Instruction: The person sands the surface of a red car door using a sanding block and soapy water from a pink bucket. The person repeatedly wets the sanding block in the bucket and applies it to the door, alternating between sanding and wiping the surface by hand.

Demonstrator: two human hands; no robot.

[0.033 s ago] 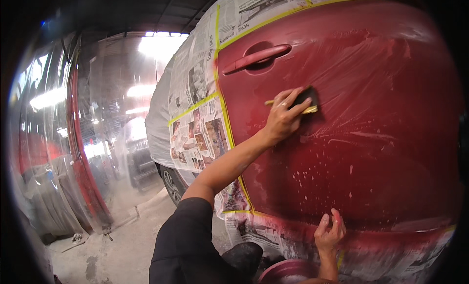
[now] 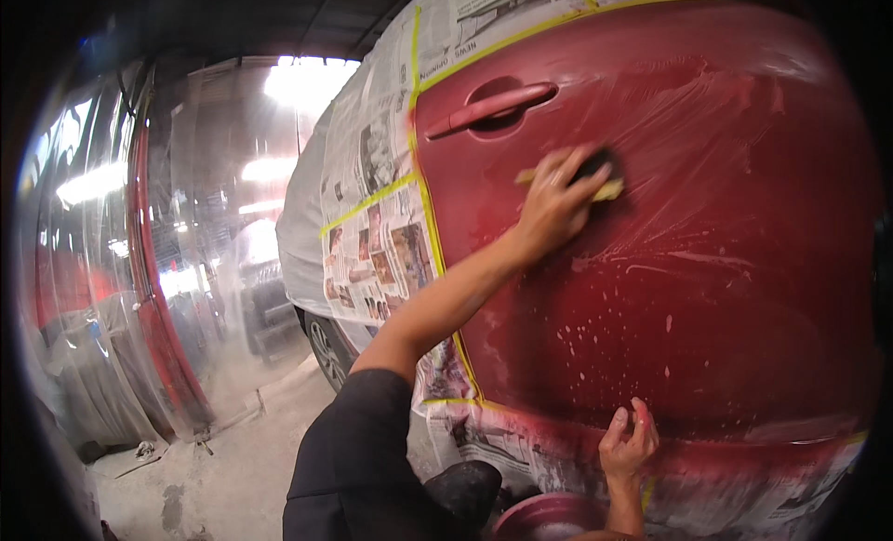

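My left hand (image 2: 560,199) is closed round a black sanding block (image 2: 604,161), pressing it to the red car door (image 2: 726,206). Yellow edges, like those of a folded sheet of sandpaper, stick out on both sides of my fingers. Above the hand sits the red door handle (image 2: 491,108). Milky wet streaks run across the panel to the right of the block, and pale drips lie lower down. Beside the door's lower edge, my right hand (image 2: 628,446) holds nothing; its fingers are loosely bent and apart, one fingertip stained red.
Newspaper (image 2: 377,253) fixed with yellow tape (image 2: 430,234) borders the door. A dark red bucket (image 2: 544,515) stands below, left of my right forearm. Clear plastic sheeting (image 2: 223,150) hangs at the left, by a red post (image 2: 153,262). A car wheel (image 2: 328,350) shows behind my arm.
My left hand has slid slightly up and to the right over the door with the sanding block. My right hand has stayed in place.
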